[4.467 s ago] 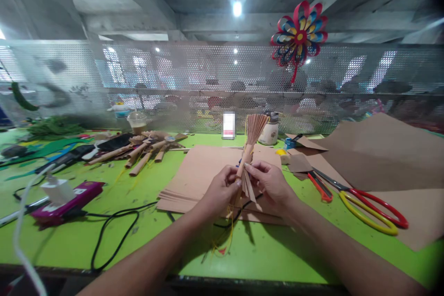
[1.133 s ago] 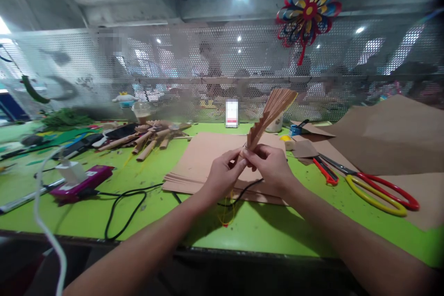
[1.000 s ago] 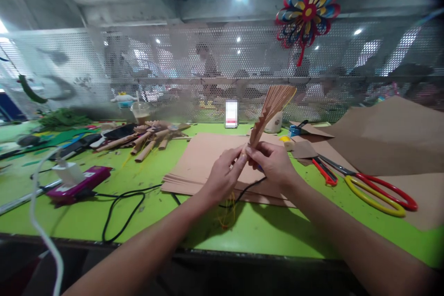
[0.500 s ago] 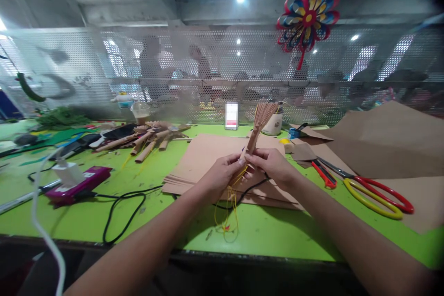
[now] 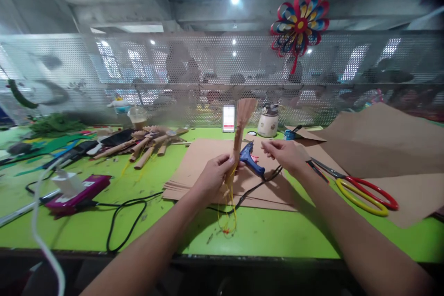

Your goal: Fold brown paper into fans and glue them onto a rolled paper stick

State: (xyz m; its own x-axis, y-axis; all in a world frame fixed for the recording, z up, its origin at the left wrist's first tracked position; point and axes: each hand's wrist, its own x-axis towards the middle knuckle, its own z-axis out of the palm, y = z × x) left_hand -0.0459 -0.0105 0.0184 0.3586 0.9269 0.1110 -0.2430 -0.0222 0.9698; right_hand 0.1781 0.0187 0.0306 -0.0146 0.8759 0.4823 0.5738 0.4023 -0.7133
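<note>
A folded fan of brown pleated paper (image 5: 244,113) stands nearly upright, its flared end up and a narrow rolled handle below. My left hand (image 5: 217,172) is closed round the handle, with yellow strings (image 5: 231,212) hanging beneath it. My right hand (image 5: 287,153) is off the paper, over the right part of the sheets. Its fingers point left, loosely bent, with nothing visible in them. Between the hands a blue glue gun (image 5: 253,159) lies on the stacked brown paper sheets (image 5: 194,166), its nozzle partly beside the fan and its black cord running toward the front.
Large red-and-yellow-handled scissors (image 5: 364,194) lie at right beside big brown paper (image 5: 385,143). Behind stand a phone (image 5: 228,119), a white bottle (image 5: 268,122) and a blue jar (image 5: 288,134). Left are several paper rolls (image 5: 149,143) and a purple power strip (image 5: 78,196).
My right hand has let go of the paper fan and moved right. The fan has swung more upright in my left hand, and the glue gun has come into view.
</note>
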